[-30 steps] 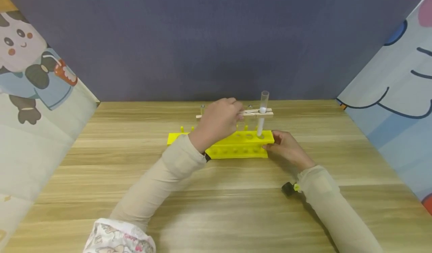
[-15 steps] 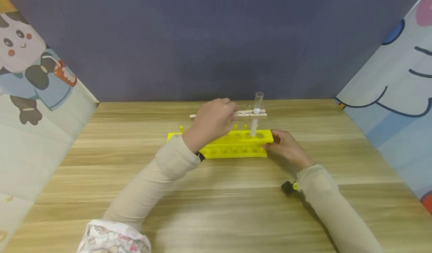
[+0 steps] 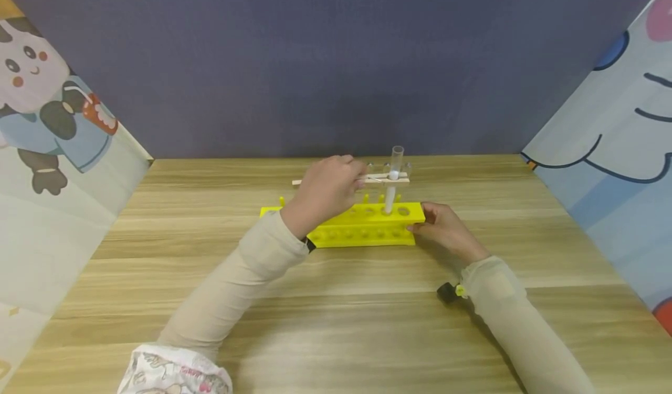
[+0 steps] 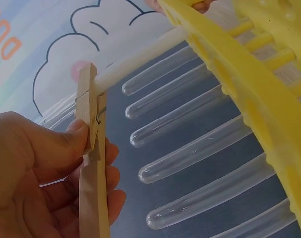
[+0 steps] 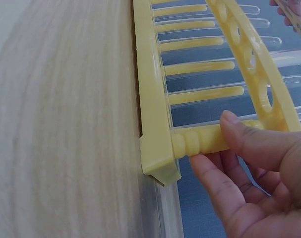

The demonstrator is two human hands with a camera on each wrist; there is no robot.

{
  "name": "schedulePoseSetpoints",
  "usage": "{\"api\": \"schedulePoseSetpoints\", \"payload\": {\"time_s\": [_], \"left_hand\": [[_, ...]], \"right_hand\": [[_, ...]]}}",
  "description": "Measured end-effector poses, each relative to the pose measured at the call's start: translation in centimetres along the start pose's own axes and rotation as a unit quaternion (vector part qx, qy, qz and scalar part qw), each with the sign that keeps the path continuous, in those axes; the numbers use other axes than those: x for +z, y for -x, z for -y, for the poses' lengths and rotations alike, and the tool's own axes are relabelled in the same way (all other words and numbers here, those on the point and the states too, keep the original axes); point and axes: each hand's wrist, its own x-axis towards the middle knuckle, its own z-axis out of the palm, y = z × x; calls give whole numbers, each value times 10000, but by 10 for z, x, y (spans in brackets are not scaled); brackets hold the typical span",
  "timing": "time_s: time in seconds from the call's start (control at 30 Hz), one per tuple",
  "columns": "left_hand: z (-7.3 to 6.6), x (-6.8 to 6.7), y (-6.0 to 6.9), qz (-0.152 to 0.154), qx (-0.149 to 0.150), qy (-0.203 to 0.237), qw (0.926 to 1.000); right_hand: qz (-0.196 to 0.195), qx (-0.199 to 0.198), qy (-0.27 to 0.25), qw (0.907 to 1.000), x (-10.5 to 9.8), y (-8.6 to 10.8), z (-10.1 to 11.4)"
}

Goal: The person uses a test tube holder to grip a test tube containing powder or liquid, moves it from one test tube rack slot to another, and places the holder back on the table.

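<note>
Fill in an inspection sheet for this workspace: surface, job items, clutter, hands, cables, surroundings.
Surface: wood-grain tabletop.
Yellow rack: upright on the tabletop.
Clear tubes: in a row along the rack's far side, rounded ends up.
Tube with white contents: held in the wooden clamp, slightly tilted, lower end at a rack hole; how far in cannot be told.
Clutter: small black item by the right sleeve.
Left hand: grips the wooden clamp.
Right hand: grips the rack's end post.
Cables: nothing seen.
Surroundings: dark panel behind; cartoon-printed left panel and right panel.
</note>
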Motion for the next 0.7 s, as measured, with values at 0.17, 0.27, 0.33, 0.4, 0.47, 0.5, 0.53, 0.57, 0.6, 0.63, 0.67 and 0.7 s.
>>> {"api": "schedulePoseSetpoints", "payload": {"time_s": [0.17, 0.27, 0.33, 0.4, 0.47, 0.5, 0.53, 0.57, 0.6, 0.63, 0.67, 0.7], "left_hand": [[0, 3, 0, 53, -51, 6, 10000], [0, 6, 1, 52, -49, 13, 10000], [1, 9, 2, -7, -8, -11, 10000], [1, 11, 3, -71, 34, -49, 10000], [0, 12, 4, -66, 42, -56, 10000], [0, 13, 4, -42, 39, -44, 10000], [0, 14, 4, 2, 24, -28, 10000], [-1, 15, 4, 54, 0, -1, 10000], [-1, 15, 4, 97, -23, 20, 9999], [-1, 16, 4, 138, -38, 43, 9999], [-1, 17, 5, 175, -56, 59, 9998], [-1, 18, 5, 211, -61, 64, 9997]], "right_hand": [[6, 108, -3, 9999, -1, -1, 0], [-5, 123, -14, 9999, -1, 0, 0], [-9, 99, -20, 9999, -1, 0, 0], [-8, 55, -4, 10000, -1, 0, 0], [-21, 38, 5, 10000, -1, 0, 0], [-19, 7, 17, 10000, -1, 0, 0], [-28, 14, 11, 10000, -1, 0, 0], [-28, 12, 21, 10000, -1, 0, -1], [-41, 36, 16, 10000, -1, 0, 0], [-43, 50, 23, 10000, -1, 0, 0], [-50, 66, 34, 10000, -1, 0, -1], [-46, 64, 47, 10000, -1, 0, 0]]}}
